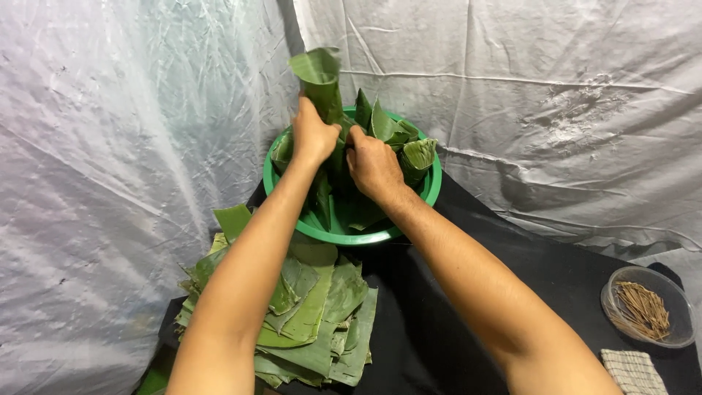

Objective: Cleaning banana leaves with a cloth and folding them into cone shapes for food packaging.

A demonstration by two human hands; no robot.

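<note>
Left hand (313,135) grips a leaf cone (320,82), long axis upright, mouth up, over the basin (431,192); right hand (373,164) clutches leaves inside.

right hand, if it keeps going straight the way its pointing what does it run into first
The right hand points into the green basin, so it would probably meet the folded leaf parcels packed there first, though depth is hard to judge.

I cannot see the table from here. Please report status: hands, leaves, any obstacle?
Left hand gripping rolled leaf cone, upright over green basin. Right hand inside basin among folded leaves. Nothing blocking.
</note>
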